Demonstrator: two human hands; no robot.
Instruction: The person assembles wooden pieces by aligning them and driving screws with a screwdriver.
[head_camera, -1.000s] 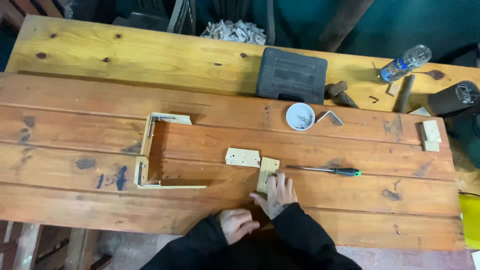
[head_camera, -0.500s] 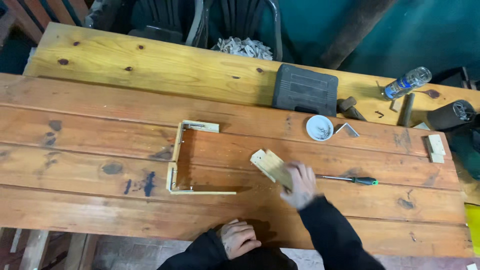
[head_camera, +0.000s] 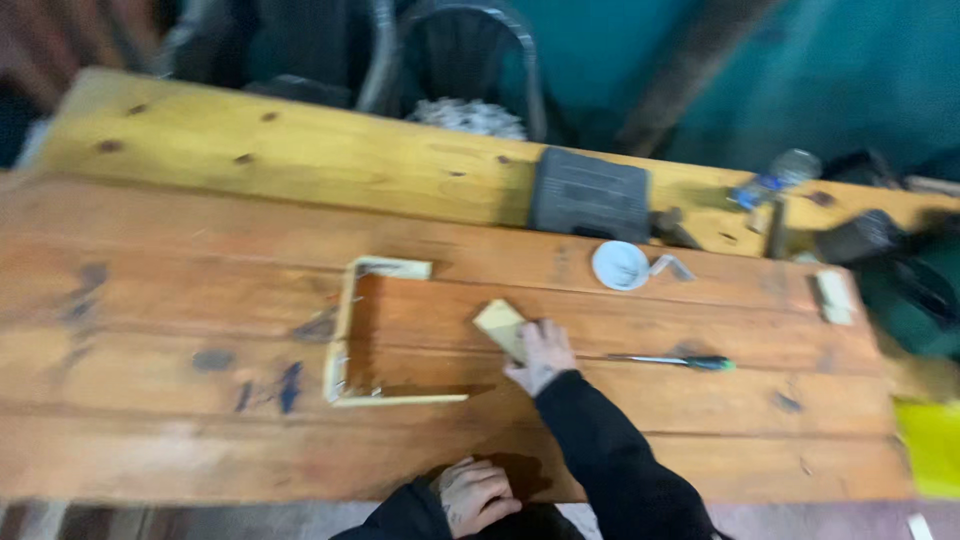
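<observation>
Near the middle of the wooden surface (head_camera: 180, 300), the right hand (head_camera: 540, 355) lies flat, fingers spread and loosely curled, on a small pale wooden piece (head_camera: 500, 325); it presses on the piece rather than gripping it, and the piece pokes out at the hand's upper left. The left hand (head_camera: 475, 495) rests at the near edge of the surface, curled into a loose fist and holding nothing that can be seen.

Just left of the wooden piece sits an open three-sided frame (head_camera: 345, 340) of thin pale strips, its open side facing the right hand. To the right of the hand lies a screwdriver (head_camera: 680, 361) with a green handle, close but not touching. Further back stand a small white bowl (head_camera: 620, 265), a metal angle bracket (head_camera: 675, 266) beside it, and a dark ribbed case (head_camera: 588, 195).

The likely risk: the piece is held only by flat pressure, so it could skid on the planks, or knock the light frame out of square if it slides that way. The sleeve could also catch the screwdriver and roll it.

Beyond the planks, the picture is blurred; a plastic bottle (head_camera: 775, 175) lies at the far right, with a dark teal wall (head_camera: 700, 70) behind.
</observation>
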